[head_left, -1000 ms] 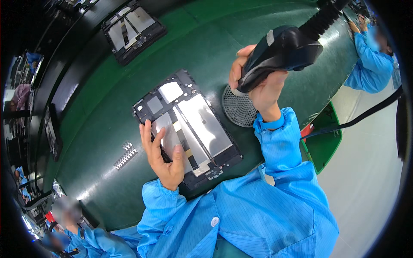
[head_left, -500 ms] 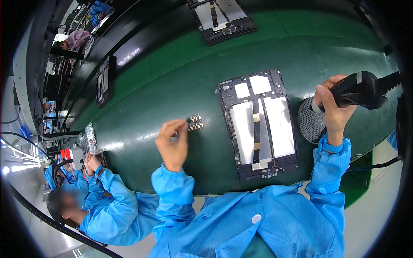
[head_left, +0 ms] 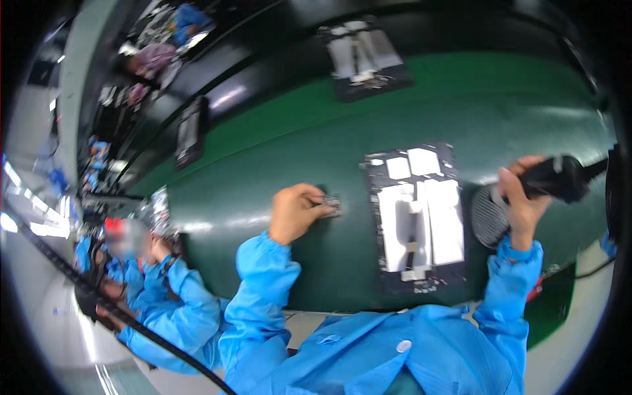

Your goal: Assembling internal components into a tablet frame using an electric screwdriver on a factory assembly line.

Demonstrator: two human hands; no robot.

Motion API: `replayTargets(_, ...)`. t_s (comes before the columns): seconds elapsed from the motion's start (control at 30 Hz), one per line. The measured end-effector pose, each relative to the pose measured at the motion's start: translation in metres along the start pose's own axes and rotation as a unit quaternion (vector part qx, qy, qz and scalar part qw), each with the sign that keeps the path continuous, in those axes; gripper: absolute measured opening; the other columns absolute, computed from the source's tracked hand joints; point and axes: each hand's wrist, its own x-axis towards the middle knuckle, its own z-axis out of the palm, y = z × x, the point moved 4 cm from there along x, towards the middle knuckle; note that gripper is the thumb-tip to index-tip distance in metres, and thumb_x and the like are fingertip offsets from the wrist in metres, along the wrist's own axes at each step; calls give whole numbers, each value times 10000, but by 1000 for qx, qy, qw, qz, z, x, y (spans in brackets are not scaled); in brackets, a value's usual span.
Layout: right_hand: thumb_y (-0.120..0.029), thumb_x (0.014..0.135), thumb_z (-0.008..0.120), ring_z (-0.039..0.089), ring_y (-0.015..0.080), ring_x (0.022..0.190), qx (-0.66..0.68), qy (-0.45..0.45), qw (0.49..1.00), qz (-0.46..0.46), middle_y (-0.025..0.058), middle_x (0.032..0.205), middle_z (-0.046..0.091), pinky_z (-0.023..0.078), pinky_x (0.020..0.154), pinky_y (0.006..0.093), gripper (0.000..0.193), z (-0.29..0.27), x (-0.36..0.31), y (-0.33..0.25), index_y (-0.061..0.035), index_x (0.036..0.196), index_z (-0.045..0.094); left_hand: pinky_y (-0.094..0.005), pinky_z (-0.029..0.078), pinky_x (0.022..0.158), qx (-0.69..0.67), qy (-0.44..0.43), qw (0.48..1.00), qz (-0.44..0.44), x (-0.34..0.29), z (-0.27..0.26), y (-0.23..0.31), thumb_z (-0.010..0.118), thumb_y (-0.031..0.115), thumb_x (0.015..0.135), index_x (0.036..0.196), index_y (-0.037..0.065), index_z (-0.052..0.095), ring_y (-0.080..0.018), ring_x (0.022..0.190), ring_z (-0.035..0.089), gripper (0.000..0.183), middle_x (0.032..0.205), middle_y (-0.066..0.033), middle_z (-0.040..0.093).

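Note:
My left hand (head_left: 293, 212) is closed in a pinch on the left edge of a small circuit board (head_left: 334, 205), low over the green bench. Right of it lies a tablet-like chassis (head_left: 438, 273) with a black frame, white panels and a dark strip down its middle. My right hand (head_left: 526, 207) is wrapped round a black hand-held device (head_left: 558, 179), shaped like a barcode scanner, with a thick cord at its right. Just left of that hand is a grey, round, perforated disc (head_left: 488, 220), partly covered by my fingers. Motion blurs fine details.
A second similar chassis (head_left: 372, 82) lies at the far side, and a third (head_left: 191, 135) at the far left. A co-worker in a blue smock (head_left: 172, 316) sits to the left, near a clear plastic bag (head_left: 160, 209). A green bin (head_left: 556, 316) stands below the right bench edge.
The whole view has shifted, so the bench things appear lower and farther right. My left hand has turned and its fingers now cover more of the circuit board. My right hand keeps its hold.

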Motion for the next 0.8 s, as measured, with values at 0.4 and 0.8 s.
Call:
replayTargets(0.4,78,797,589,473,110,560,-23,-58,997,-42,36,708,486,416,560,261,316,-23,2,11,-38,1062,461,-253,460,501,60,42,996,55,-3,8,10,748,4,690,741,-32,654,-82,525,566,113,594,-77,612)
replayTargets(0.8,131,721,653,515,104,539,2,9,1000,-1,41,672,534,434,488,241,344,7,-4,-4,-27,983,496,-253,497,610,-83,107,983,125,-35,29,14,729,-8,721,886,32,688,-120,669,621,174,771,-72,672)
